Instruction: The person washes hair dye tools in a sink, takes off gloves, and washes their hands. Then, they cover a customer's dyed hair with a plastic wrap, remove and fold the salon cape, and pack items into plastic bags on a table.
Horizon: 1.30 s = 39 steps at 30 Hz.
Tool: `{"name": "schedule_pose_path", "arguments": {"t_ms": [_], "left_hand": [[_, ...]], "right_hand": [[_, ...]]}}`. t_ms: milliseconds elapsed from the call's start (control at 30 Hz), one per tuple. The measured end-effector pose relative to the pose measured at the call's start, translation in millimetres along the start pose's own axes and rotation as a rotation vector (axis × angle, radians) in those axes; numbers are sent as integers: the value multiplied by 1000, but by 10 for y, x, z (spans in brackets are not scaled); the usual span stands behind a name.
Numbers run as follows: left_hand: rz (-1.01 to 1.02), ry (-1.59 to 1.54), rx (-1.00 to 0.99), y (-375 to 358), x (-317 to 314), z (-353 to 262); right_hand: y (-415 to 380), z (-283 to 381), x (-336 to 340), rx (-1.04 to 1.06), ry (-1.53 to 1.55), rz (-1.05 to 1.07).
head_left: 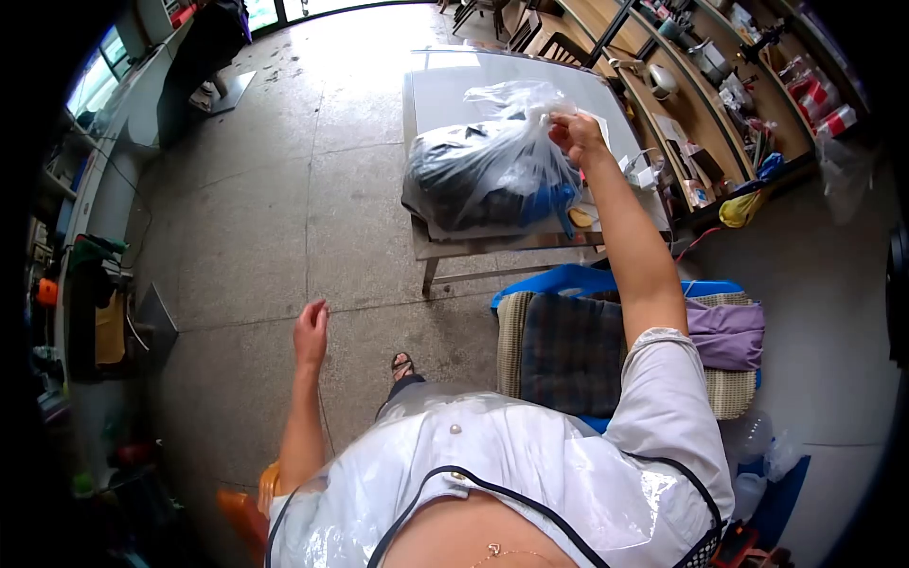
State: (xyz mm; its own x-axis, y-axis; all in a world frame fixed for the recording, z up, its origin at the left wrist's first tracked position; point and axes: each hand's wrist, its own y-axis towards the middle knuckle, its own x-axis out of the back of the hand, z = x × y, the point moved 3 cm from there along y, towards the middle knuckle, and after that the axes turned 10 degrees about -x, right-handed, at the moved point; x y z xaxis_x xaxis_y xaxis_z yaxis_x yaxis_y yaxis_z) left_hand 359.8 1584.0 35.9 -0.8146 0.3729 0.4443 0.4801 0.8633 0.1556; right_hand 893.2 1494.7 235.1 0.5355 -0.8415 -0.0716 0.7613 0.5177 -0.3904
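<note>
On table point(445, 90), right hand point(576, 133) grips plastic bag point(488, 170); left hand point(311, 331) free.

One plastic bag point(492, 170); one table point(445, 85); one chair point(568, 350); two hands point(578, 133)

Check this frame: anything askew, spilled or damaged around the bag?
Nothing spilled or torn shows. The clear plastic bag of dark items sits at the table near edge, slightly overhanging it. The right hand pinches its top; the left hand hangs free over the floor.
</note>
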Motion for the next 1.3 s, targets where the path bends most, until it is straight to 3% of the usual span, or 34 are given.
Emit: {"name": "schedule_pose_path", "arguments": {"t_ms": [100, 233, 300, 433, 467, 567, 633, 667, 733, 800, 867, 900, 1000, 1067, 1100, 1133, 1167, 1233, 1267, 1300], "left_hand": [[52, 49, -179, 797, -90, -787], [83, 49, -676, 1513, -543, -1701], [154, 9, -814, 1745, -854, -2143], [220, 1, -984, 2071, -1591, -2779], [233, 7, -986, 2151, -1764, -2895], [198, 41, -971, 2391, -2258, -3117], [-33, 133, -1062, 2570, -2455, -3225], [-29, 152, -1065, 2651, -2525, -3234], [73, 149, -934, 2813, -2663, -3234], [155, 30, -701, 2930, -2729, -3227], [202, 8, -518, 3046, -2743, -3200], [194, 21, -511, 3091, -2744, -3192], [106, 110, -660, 3219, -2722, -3245], [-25, 106, -886, 3264, -2674, -3367], [-27, 115, -887, 3274, -2659, -3414], [76, 137, -849, 3268, -2668, -3471], [180, 157, -811, 3276, -2675, -3539], [302, 242, -893, 3330, -2609, -3725], [422, 324, -965, 3342, -2580, -3812], [439, 178, -979, 3372, -2501, -3890]], "right_hand": [[-9, 121, -126, -5, -69, -4], [71, 184, -117, 25, -199, 10], [196, 222, -101, 52, -268, 48], [383, 404, -100, 417, -826, -58], [413, 454, -99, 482, -927, -91], [238, 660, -237, 255, -745, 304], [348, 716, -240, 246, -669, 388], [415, 743, -242, 231, -594, 458], [559, 784, -159, 173, -646, 473], [637, 842, -100, 145, -168, 618], [846, 843, 72, 171, -69, 604], [1010, 755, 214, 304, -145, 459], [1149, 468, 488, 578, -493, 150], [1013, 403, 460, 542, -469, 172], [854, 471, 356, 693, -497, 182], [752, 508, 245, 842, -523, 187], [750, 498, 138, 842, -516, 185], [721, 517, -72, 991, -604, 294], [743, 535, -79, 995, -600, 290], [807, 507, -110, 822, -639, 344]]}}
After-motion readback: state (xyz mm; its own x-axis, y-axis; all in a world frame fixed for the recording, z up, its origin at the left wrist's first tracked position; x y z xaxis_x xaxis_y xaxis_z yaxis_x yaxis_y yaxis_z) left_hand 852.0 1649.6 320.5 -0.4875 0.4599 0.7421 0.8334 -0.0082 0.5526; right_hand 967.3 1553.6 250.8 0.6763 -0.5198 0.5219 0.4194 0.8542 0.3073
